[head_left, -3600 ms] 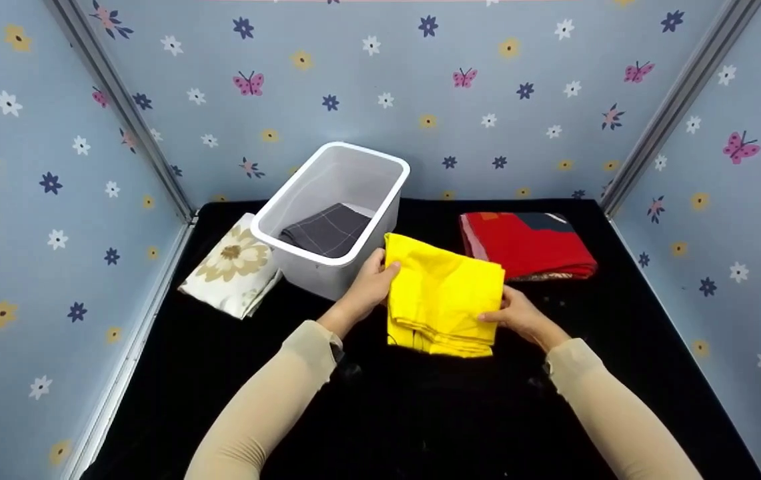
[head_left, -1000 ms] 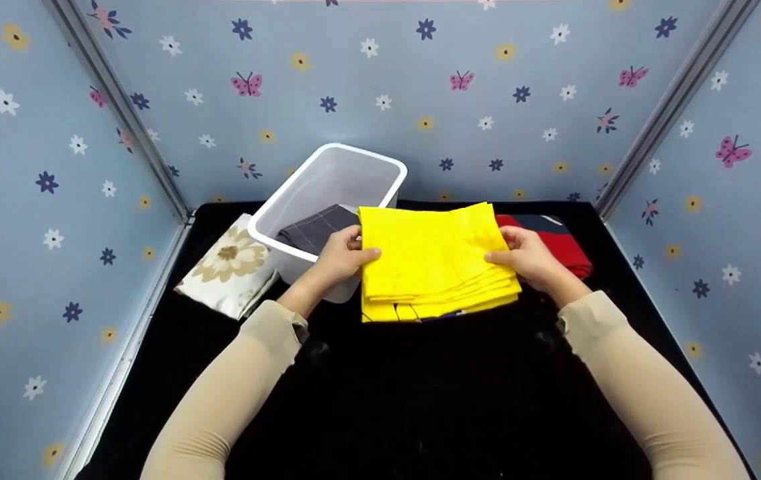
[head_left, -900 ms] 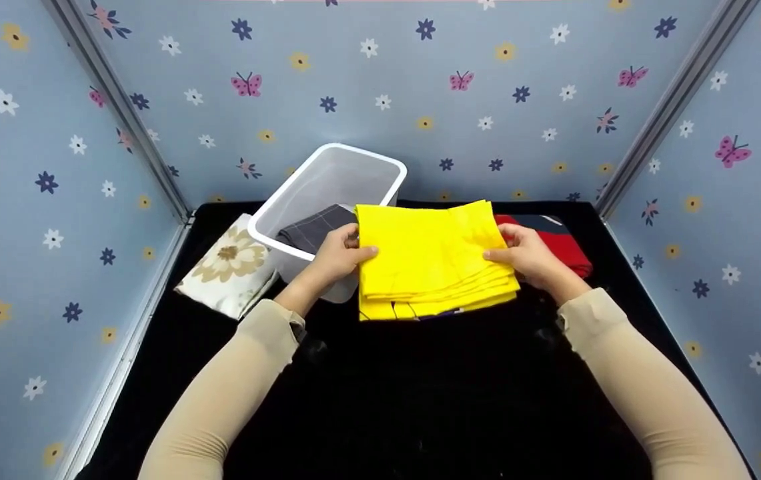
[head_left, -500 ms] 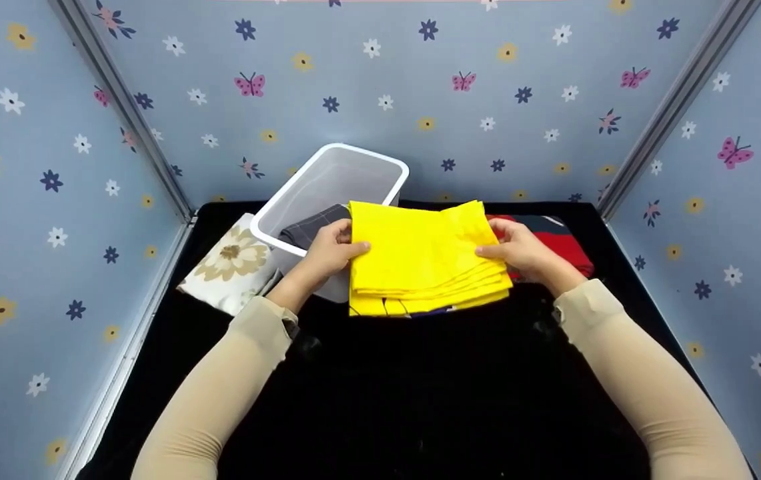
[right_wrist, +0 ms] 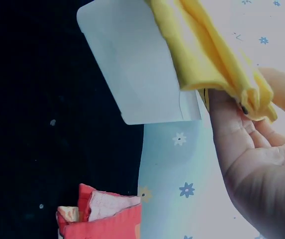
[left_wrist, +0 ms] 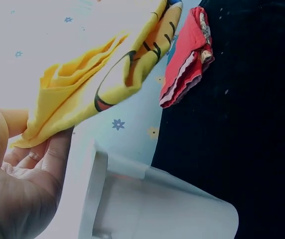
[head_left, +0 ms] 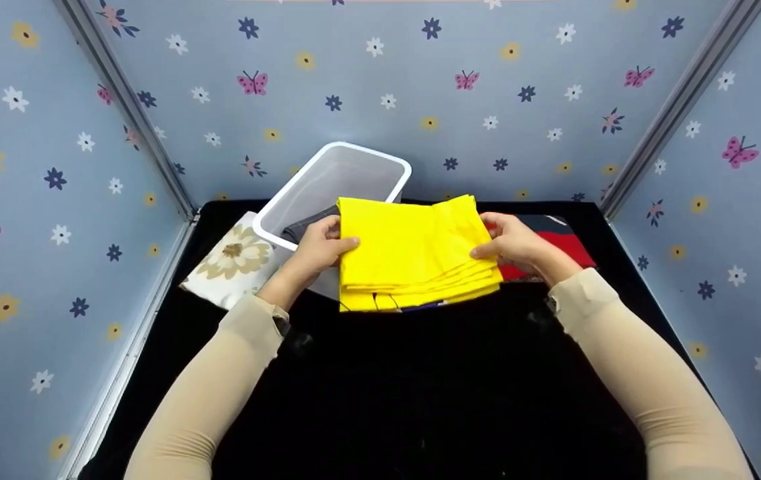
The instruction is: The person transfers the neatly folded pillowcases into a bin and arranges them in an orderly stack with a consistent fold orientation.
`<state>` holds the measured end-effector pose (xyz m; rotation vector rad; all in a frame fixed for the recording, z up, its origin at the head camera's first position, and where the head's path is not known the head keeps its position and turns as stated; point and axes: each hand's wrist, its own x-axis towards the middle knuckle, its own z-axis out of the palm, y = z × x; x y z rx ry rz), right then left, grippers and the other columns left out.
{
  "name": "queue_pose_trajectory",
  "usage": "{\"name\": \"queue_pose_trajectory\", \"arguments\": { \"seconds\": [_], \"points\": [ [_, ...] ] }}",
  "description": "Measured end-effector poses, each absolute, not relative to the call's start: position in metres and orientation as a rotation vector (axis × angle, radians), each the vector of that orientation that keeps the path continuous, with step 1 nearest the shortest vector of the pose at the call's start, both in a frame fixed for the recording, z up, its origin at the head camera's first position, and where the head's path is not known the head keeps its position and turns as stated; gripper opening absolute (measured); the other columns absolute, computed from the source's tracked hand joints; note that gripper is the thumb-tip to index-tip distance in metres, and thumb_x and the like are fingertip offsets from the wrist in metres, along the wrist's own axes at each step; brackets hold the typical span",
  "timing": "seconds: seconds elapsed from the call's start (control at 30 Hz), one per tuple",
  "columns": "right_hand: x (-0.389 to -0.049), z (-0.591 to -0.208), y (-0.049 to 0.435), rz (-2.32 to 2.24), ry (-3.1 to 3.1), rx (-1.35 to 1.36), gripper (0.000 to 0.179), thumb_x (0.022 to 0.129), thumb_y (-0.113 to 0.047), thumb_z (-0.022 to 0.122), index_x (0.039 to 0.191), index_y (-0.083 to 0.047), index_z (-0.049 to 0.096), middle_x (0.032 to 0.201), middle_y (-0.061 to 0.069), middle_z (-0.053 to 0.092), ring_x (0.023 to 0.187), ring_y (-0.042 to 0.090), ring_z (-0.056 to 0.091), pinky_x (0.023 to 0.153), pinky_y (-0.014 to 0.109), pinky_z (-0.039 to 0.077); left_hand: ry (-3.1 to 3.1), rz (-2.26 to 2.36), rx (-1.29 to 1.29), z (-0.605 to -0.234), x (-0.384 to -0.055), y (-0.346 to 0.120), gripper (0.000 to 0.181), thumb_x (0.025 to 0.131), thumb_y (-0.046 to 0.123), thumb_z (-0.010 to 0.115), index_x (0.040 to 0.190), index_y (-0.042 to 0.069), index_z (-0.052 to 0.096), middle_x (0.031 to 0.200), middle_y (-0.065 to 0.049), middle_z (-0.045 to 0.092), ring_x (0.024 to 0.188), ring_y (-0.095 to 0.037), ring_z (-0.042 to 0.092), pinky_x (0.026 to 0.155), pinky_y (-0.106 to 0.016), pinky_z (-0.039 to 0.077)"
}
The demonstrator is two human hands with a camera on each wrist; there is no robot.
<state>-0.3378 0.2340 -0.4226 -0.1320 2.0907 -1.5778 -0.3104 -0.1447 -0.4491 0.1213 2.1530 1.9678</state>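
Note:
A folded yellow cloth [head_left: 413, 247] with dark printed lines on its lower layer hangs between my two hands, above the table. My left hand [head_left: 319, 248] pinches its left edge, thumb on top and fingers beneath, as the left wrist view shows with the cloth [left_wrist: 82, 94]. The right edge is pinched the same way by my right hand [head_left: 517, 243]; in the right wrist view the cloth [right_wrist: 207, 55] sits between thumb and fingers. Behind the left hand stands a white plastic bin [head_left: 287, 190], and a dark grey checked cloth [head_left: 303, 225] inside it is mostly hidden.
A white cloth with a beige flower [head_left: 230, 260] lies folded left of the bin. Behind my right hand lies a folded red cloth [head_left: 563, 245], partly covered. Black fabric [head_left: 420, 387] covers the table, with flower-patterned walls [head_left: 380, 73] on three sides.
Both hands have brought the yellow cloth up and to the left, toward the bin, and it is held more evenly spread than at first. It covers more of the bin's front now.

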Motion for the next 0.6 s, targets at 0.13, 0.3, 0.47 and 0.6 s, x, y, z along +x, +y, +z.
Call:
{"name": "queue_pose_trajectory", "arguments": {
  "seconds": [0.13, 0.3, 0.47, 0.6],
  "points": [
    [-0.341, -0.419, 0.229, -1.563, 2.158, -0.102, 0.058, 0.096, 0.009, 0.073, 0.150, 0.001, 0.052, 0.117, 0.014, 0.072, 0.095, 0.023, 0.080, 0.084, 0.040, 0.069, 2.135, 1.983, 0.104, -0.447, -0.310, -0.150, 0.053, 0.105, 0.005, 0.065, 0.156, -0.001, 0.050, 0.138, -0.029, 0.068, 0.094, -0.019, 0.077, 0.079, -0.031, 0.068],
    [-0.345, -0.413, 0.222, -1.539, 2.233, -0.054, 0.054, 0.097, 0.005, 0.074, 0.148, 0.004, 0.057, 0.120, 0.014, 0.073, 0.092, 0.020, 0.079, 0.083, 0.034, 0.069, 2.130, 1.987, 0.102, -0.447, -0.310, -0.155, 0.054, 0.105, 0.002, 0.066, 0.156, 0.000, 0.048, 0.140, -0.030, 0.067, 0.094, -0.020, 0.077, 0.079, -0.031, 0.068],
    [-0.352, -0.406, 0.214, -1.490, 2.300, -0.017, 0.050, 0.100, -0.001, 0.075, 0.147, 0.006, 0.060, 0.124, 0.017, 0.072, 0.089, 0.018, 0.077, 0.080, 0.029, 0.068, 2.114, 2.014, 0.064, -0.447, -0.312, -0.159, 0.053, 0.104, 0.000, 0.066, 0.155, 0.000, 0.049, 0.141, -0.029, 0.066, 0.095, -0.019, 0.076, 0.077, -0.029, 0.067],
    [-0.356, -0.400, 0.210, -1.466, 2.329, -0.038, 0.047, 0.101, -0.003, 0.074, 0.145, 0.005, 0.062, 0.126, 0.018, 0.072, 0.089, 0.017, 0.076, 0.079, 0.027, 0.067, 2.131, 2.034, 0.052, -0.446, -0.313, -0.162, 0.053, 0.104, 0.001, 0.067, 0.154, 0.000, 0.050, 0.143, -0.029, 0.065, 0.097, -0.020, 0.075, 0.077, -0.027, 0.066]
  ]
}}
